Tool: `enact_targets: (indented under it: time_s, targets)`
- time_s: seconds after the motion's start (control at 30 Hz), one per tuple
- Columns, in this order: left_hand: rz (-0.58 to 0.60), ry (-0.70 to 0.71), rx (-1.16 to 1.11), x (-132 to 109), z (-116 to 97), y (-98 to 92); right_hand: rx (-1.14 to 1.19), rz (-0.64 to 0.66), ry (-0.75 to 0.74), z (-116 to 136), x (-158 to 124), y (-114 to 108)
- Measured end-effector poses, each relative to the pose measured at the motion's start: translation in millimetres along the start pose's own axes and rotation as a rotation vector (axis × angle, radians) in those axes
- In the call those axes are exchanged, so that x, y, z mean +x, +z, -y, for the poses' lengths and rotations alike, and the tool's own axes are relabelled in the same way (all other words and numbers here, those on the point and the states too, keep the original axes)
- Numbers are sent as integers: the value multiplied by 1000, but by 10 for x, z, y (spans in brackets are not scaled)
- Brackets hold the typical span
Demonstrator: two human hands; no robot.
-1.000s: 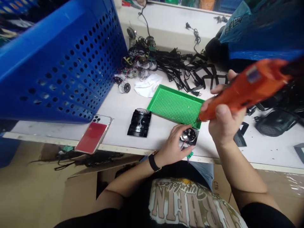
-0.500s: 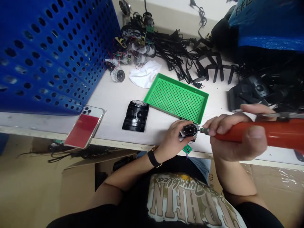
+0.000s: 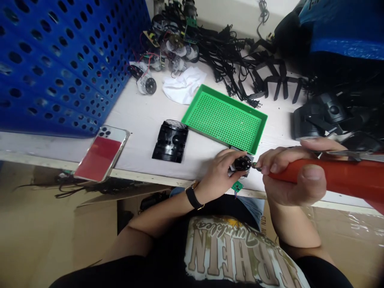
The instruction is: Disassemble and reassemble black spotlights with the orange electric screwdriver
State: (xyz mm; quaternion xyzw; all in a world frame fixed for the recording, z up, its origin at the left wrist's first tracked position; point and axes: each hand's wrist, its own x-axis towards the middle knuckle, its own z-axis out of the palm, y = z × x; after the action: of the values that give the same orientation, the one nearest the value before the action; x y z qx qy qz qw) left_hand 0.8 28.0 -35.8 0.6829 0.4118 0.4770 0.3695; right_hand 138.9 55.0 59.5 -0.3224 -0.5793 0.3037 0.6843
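Observation:
Near the table's front edge, my left hand [image 3: 223,170] is closed around a small assembly with a round black part [image 3: 242,163] on it. A green circuit board [image 3: 237,187] hangs by the table edge just below that hand. My right hand [image 3: 292,172] grips an orange electric screwdriver [image 3: 345,178], held level. Its bit points left and meets the side of the round black part; whether a screw sits there is too small to tell. Left of my left hand, a black half-shell housing [image 3: 170,142] lies on the table.
A green perforated tray [image 3: 196,127] lies just beyond my hands. A blue crate [image 3: 99,80] stands at left with a phone [image 3: 102,154] in front. Black cables [image 3: 222,56], a white cloth [image 3: 183,86] and wired motor units [image 3: 147,84] lie behind; black lamp housings [image 3: 312,118] at right.
The screwdriver's tip has come slightly closer to the black part, and its rear has dropped a little. The view has shifted slightly. My left hand keeps its hold.

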Motion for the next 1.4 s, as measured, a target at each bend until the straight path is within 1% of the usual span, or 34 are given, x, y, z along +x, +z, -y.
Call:
enact_targets:
  time_s: [0.13, 0.3, 0.47, 0.7, 0.83, 0.93, 1.03, 1.17, 1.3, 1.4]
  targets:
    - [22, 0, 14, 11, 0, -3, 34, 15, -20, 1, 10, 15]
    - [41, -6, 36, 17, -15, -9, -9, -13, -28, 32, 6, 22]
    - [35, 29, 42, 8, -8, -10, 74, -18, 24, 34, -16, -14]
    - [34, 53, 85, 26, -24, -22, 158, -24, 6, -15, 16, 24]
    - [64, 4, 94, 36, -22, -13, 99, 80, 82, 21, 26, -14]
    - [74, -29, 98, 38, -8, -2, 40, 127, 68, 19, 21, -26]
    - [61, -19, 100, 37, -10, 5, 40, 63, 17, -1, 19, 22]
    - [27, 9, 107, 39, -60, -2, 130, -57, 33, 25, 31, 87]
    - [-16, 21, 135, 74, -109, -40, 127, -144, 84, 89, 70, 51]
    - [-12, 10, 114, 141, -112, -87, 122, -237, 42, 114, 122, 0]
